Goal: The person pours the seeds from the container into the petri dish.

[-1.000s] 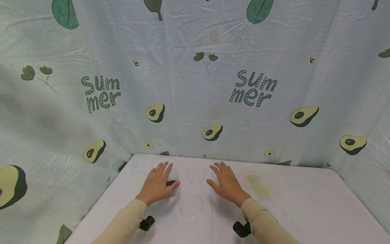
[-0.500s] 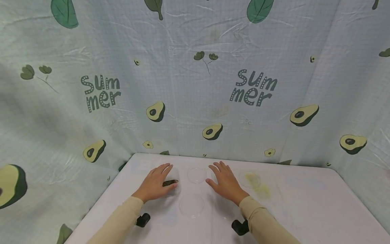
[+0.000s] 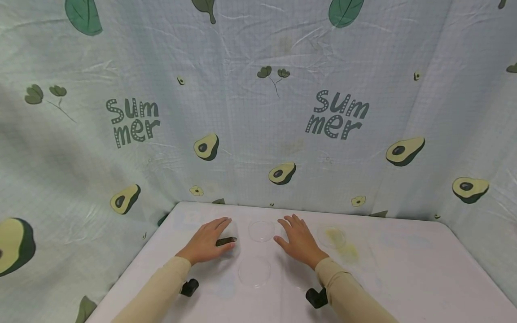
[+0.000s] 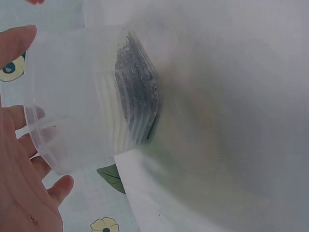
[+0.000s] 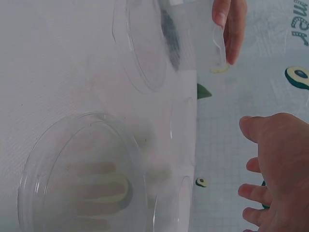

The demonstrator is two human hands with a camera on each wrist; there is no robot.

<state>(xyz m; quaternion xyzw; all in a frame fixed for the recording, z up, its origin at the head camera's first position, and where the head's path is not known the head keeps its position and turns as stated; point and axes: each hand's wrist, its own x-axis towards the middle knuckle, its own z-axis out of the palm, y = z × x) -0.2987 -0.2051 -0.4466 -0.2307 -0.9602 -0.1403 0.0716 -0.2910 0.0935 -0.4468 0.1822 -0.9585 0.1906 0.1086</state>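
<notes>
My left hand (image 3: 208,242) holds a clear plastic cup (image 4: 72,96) near its rim, thumb on one side and fingers on the other. Dark granules (image 4: 137,92) lie in the bottom of the cup, which stands at the table surface. My right hand (image 3: 300,242) hovers over the table with fingers relaxed and spread, holding nothing. Between the hands lies a clear round dish (image 3: 261,231), and a larger clear dish (image 3: 254,272) sits nearer the front. The right wrist view shows a clear dish (image 5: 53,159) with finger-shaped reflections.
Another clear round dish (image 3: 325,244) lies right of the right hand, overlapping a yellowish patch (image 3: 350,253). The white table (image 3: 412,273) ends at a hanging sheet (image 3: 242,112) printed with avocados. Black wrist devices (image 3: 190,287) hang below both forearms.
My left hand has shifted slightly and its fingers have drawn in around the cup, so more of the dark granules shows. The right hand has barely moved.
</notes>
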